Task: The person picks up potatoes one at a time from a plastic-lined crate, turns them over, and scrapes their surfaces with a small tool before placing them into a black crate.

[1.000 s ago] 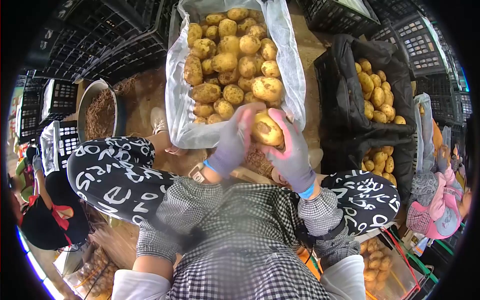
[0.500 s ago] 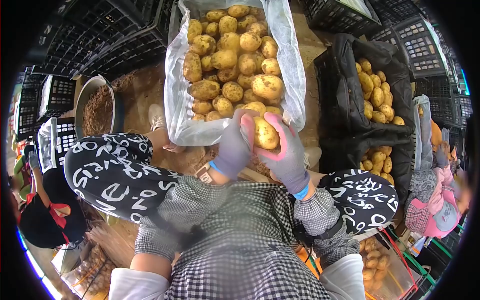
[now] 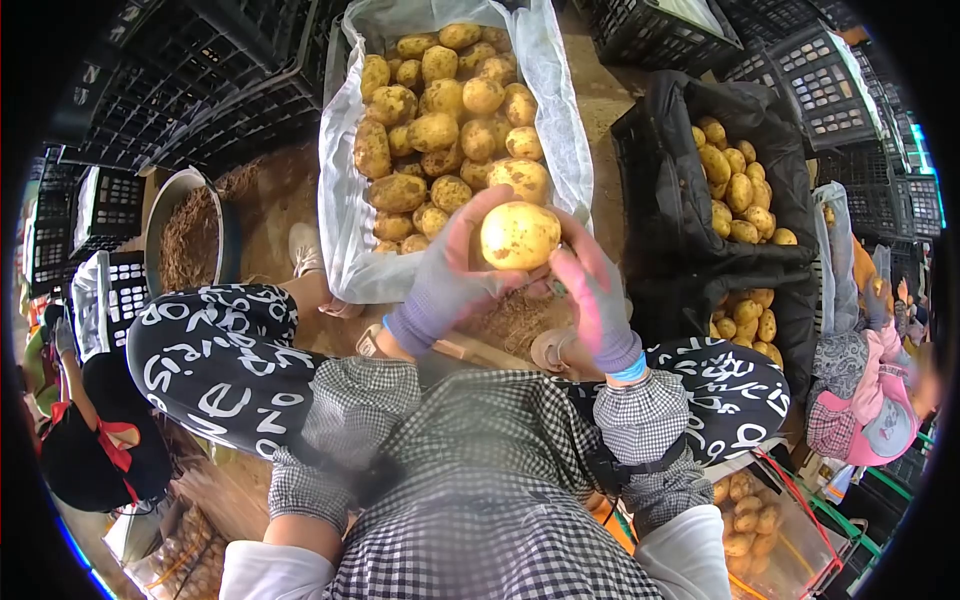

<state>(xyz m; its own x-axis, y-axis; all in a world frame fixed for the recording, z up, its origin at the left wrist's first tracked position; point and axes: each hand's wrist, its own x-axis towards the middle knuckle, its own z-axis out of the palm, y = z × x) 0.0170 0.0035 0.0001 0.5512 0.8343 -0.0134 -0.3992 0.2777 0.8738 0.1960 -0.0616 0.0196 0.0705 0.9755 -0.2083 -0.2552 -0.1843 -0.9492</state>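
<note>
A large yellow potato [image 3: 520,236] with brown specks is held up between my gloved hands, just in front of the lined crate. My left hand [image 3: 455,275], in a grey and pink glove, cups it from the left with the fingers wrapped round behind. From the right, my right hand [image 3: 600,290] closes on its edge, thumb low and fingers at the side. Beyond the hands, the crate with a white liner [image 3: 345,240] is full of soil-marked potatoes [image 3: 435,130].
To the right stand black-lined crates [image 3: 655,160] with yellow potatoes. A tub of brown debris [image 3: 160,225] is at the left. Stacked black crates [image 3: 200,110] rise at the back left. Other people work at both sides, one in a pink cap [image 3: 890,420].
The potato has come up and nearer, and has been turned so a broader side shows. My left hand has shifted under its left side, and my right hand's grip has changed.
</note>
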